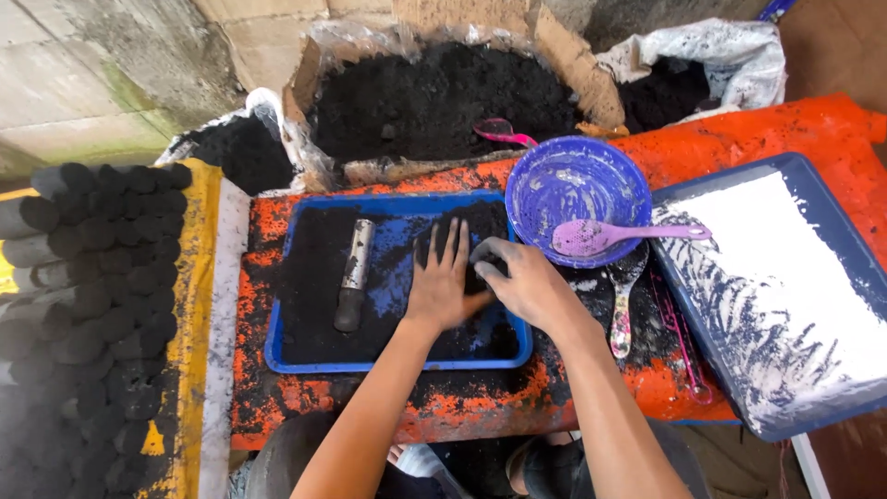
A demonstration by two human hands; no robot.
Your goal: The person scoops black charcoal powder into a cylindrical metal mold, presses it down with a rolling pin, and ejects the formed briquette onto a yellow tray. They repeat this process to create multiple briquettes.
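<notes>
- My left hand (442, 282) lies flat, fingers spread, on black powder in the shallow blue plastic tray (277, 346).
- My right hand (519, 277) curls, grip pressed on that powder.
- A grey metal tube (353, 274) lies lengthwise in the tray, pointing away.
- The purple bowl (577, 189) holds a pink spoon (619, 236).

Matt black powder (319, 268) — glossy blue plastic tray (274, 346).

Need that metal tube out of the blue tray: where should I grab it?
Grip the metal tube at its bare silver upper half, coming from above with fingers across its width. It lies flat in the blue tray, and its lower end is dark and caked.
</notes>
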